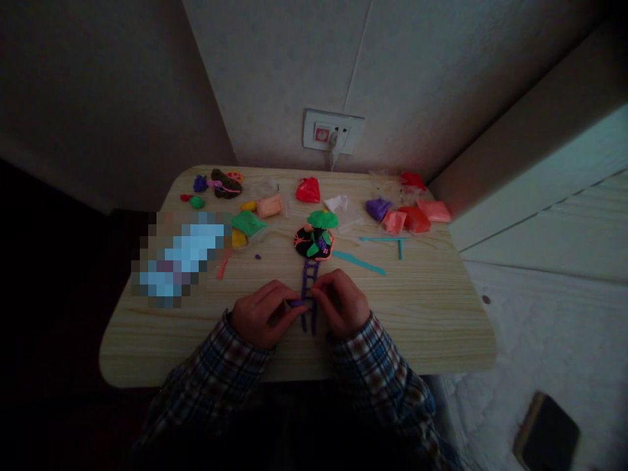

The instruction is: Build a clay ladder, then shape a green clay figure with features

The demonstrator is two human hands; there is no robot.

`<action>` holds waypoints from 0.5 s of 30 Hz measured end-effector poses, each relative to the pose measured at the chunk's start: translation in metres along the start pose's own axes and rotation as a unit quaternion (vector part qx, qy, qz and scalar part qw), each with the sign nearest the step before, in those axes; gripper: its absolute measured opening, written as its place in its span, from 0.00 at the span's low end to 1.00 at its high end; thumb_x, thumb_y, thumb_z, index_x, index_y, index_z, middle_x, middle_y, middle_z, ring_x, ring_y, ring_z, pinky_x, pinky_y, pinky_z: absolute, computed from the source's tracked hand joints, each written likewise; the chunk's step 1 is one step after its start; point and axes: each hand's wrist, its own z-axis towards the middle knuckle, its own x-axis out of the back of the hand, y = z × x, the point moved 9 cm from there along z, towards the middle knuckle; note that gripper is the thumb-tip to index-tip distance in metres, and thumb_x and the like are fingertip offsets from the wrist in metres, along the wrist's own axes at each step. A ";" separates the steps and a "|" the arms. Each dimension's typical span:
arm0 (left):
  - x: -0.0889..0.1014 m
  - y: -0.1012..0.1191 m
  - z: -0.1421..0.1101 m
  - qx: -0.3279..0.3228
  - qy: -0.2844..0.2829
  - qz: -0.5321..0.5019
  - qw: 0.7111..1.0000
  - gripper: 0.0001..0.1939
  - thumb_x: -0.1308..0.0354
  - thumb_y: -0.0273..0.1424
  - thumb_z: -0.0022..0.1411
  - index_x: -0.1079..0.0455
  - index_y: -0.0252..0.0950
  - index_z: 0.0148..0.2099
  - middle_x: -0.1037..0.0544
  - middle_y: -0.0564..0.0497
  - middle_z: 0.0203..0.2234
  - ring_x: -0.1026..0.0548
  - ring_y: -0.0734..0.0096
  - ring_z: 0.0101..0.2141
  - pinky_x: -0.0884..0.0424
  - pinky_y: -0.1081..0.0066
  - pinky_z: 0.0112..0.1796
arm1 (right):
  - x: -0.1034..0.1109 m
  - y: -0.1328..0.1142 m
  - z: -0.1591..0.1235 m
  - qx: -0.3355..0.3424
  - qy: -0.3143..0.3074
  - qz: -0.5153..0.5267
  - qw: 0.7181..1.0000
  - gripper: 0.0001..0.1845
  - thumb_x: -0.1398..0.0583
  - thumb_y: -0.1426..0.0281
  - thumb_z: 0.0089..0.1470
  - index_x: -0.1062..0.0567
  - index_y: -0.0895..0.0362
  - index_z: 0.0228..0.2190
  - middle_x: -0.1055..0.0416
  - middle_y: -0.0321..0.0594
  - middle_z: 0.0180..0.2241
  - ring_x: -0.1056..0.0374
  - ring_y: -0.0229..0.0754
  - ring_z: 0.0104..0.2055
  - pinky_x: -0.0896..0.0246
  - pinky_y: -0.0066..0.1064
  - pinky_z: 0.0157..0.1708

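Note:
A purple clay ladder [314, 320] lies flat on the wooden table, running toward me from a round black clay piece [304, 248] decorated with green leaves, purple bits and a pink edge. My left hand [262, 315], at the ladder's left side, pinches a short purple clay strip [296, 303] between thumb and forefinger. On the right side, my right hand [343, 302] is closed in a pinch at a ladder rung; whatever is between its fingertips is too small to make out. Part of the ladder is hidden by the fingers.
Bags of coloured clay line the table [422, 340], including a red one [308, 190], a green one [249, 223] and a purple one [378, 209]. Blue-green modelling tools [360, 261] lie right of the black piece. Brown clay [226, 184] sits at back left. A wall socket [333, 131] is behind.

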 end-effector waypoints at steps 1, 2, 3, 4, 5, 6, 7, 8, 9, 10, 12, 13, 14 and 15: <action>0.000 0.000 0.000 -0.001 0.000 0.000 1.000 0.08 0.44 0.31 0.62 0.32 0.32 0.32 0.26 0.51 0.22 0.30 0.78 0.19 0.32 0.79 0.22 | 0.000 0.000 0.000 -0.002 -0.002 0.000 1.000 0.04 0.45 0.70 0.55 0.32 0.55 0.29 0.35 0.35 0.25 0.39 0.37 0.26 0.43 0.29 0.26; 0.000 0.000 0.000 -0.001 0.000 0.000 1.000 0.08 0.44 0.31 0.62 0.32 0.32 0.32 0.26 0.51 0.22 0.31 0.78 0.19 0.32 0.79 0.22 | 0.000 0.001 0.000 -0.004 -0.002 0.000 1.000 0.04 0.44 0.70 0.55 0.32 0.55 0.29 0.35 0.35 0.25 0.39 0.37 0.27 0.42 0.29 0.26; 0.000 0.000 0.000 -0.001 0.000 0.001 1.000 0.08 0.44 0.31 0.62 0.32 0.32 0.32 0.26 0.51 0.22 0.31 0.79 0.19 0.32 0.79 0.22 | 0.000 0.001 0.000 -0.006 -0.002 -0.001 1.000 0.04 0.44 0.70 0.55 0.31 0.55 0.29 0.35 0.35 0.25 0.39 0.37 0.27 0.42 0.29 0.27; 0.000 0.000 0.000 0.000 -0.001 0.002 1.000 0.08 0.44 0.31 0.62 0.32 0.32 0.32 0.26 0.51 0.22 0.31 0.79 0.19 0.32 0.79 0.22 | 0.000 0.001 0.000 -0.006 -0.002 -0.002 1.000 0.04 0.45 0.70 0.55 0.31 0.55 0.28 0.34 0.36 0.25 0.39 0.37 0.27 0.42 0.29 0.27; -0.001 0.000 0.000 0.002 -0.002 0.003 1.000 0.08 0.44 0.31 0.62 0.32 0.32 0.32 0.27 0.51 0.22 0.31 0.79 0.19 0.33 0.79 0.22 | 0.000 0.001 0.000 -0.006 -0.001 -0.004 1.000 0.04 0.45 0.70 0.55 0.31 0.56 0.28 0.34 0.36 0.25 0.38 0.37 0.27 0.42 0.29 0.27; -0.001 0.000 -0.001 0.005 -0.004 0.004 1.000 0.08 0.45 0.31 0.62 0.32 0.32 0.32 0.27 0.51 0.22 0.31 0.79 0.19 0.33 0.79 0.22 | 0.000 0.001 0.000 -0.006 0.000 -0.005 1.000 0.04 0.45 0.70 0.55 0.31 0.56 0.28 0.34 0.36 0.25 0.38 0.37 0.27 0.42 0.29 0.27; -0.002 -0.001 -0.001 0.007 -0.005 0.005 1.000 0.08 0.45 0.31 0.62 0.32 0.32 0.32 0.27 0.51 0.22 0.31 0.79 0.19 0.33 0.79 0.21 | -0.001 0.001 0.000 -0.006 -0.001 -0.007 1.000 0.05 0.45 0.70 0.55 0.31 0.56 0.28 0.35 0.36 0.25 0.38 0.37 0.27 0.42 0.29 0.27; -0.002 -0.001 -0.001 0.010 -0.006 0.006 1.000 0.08 0.45 0.31 0.62 0.32 0.32 0.32 0.27 0.51 0.22 0.31 0.79 0.19 0.33 0.79 0.21 | -0.001 0.001 0.000 -0.006 -0.002 -0.010 1.000 0.05 0.45 0.70 0.55 0.31 0.56 0.28 0.35 0.36 0.25 0.38 0.37 0.27 0.42 0.29 0.26; -0.003 -0.002 -0.001 0.013 -0.007 0.007 1.000 0.09 0.45 0.31 0.62 0.32 0.32 0.32 0.27 0.52 0.22 0.31 0.79 0.19 0.33 0.79 0.22 | -0.002 0.001 0.000 -0.004 -0.004 -0.012 1.000 0.05 0.45 0.70 0.55 0.31 0.56 0.28 0.35 0.36 0.25 0.38 0.37 0.27 0.42 0.29 0.26; -0.003 -0.002 0.000 0.015 -0.007 0.007 1.000 0.09 0.45 0.31 0.63 0.32 0.32 0.32 0.26 0.52 0.22 0.30 0.79 0.19 0.33 0.79 0.22 | -0.003 0.002 0.000 -0.002 -0.007 -0.014 1.000 0.05 0.45 0.70 0.55 0.31 0.56 0.28 0.35 0.36 0.25 0.38 0.37 0.27 0.42 0.28 0.26; -0.004 -0.003 0.000 0.021 -0.009 0.008 1.000 0.09 0.46 0.32 0.63 0.32 0.33 0.32 0.26 0.52 0.22 0.29 0.78 0.21 0.32 0.79 0.23 | -0.004 0.001 0.001 0.009 -0.013 -0.020 1.000 0.07 0.45 0.70 0.56 0.31 0.56 0.27 0.34 0.37 0.25 0.38 0.37 0.27 0.42 0.28 0.27; -0.004 -0.004 0.000 0.024 -0.011 0.008 1.000 0.09 0.46 0.32 0.63 0.32 0.33 0.32 0.26 0.52 0.23 0.29 0.78 0.21 0.32 0.79 0.24 | -0.005 0.001 0.001 0.017 -0.018 -0.022 0.999 0.07 0.45 0.69 0.56 0.31 0.56 0.27 0.34 0.37 0.25 0.38 0.37 0.27 0.42 0.28 0.27; -0.005 -0.005 -0.001 0.028 -0.014 0.008 0.999 0.09 0.46 0.32 0.63 0.32 0.33 0.32 0.26 0.52 0.23 0.29 0.78 0.21 0.32 0.79 0.24 | -0.006 0.001 0.001 0.025 -0.024 -0.025 0.999 0.07 0.45 0.69 0.56 0.31 0.56 0.27 0.33 0.37 0.25 0.38 0.37 0.27 0.42 0.28 0.27; -0.006 -0.006 -0.001 0.031 -0.018 0.006 0.999 0.09 0.46 0.32 0.63 0.32 0.33 0.32 0.26 0.52 0.23 0.29 0.78 0.21 0.33 0.79 0.23 | -0.007 0.001 0.001 0.033 -0.033 -0.027 0.999 0.07 0.45 0.69 0.56 0.31 0.56 0.27 0.33 0.37 0.25 0.37 0.37 0.27 0.42 0.28 0.27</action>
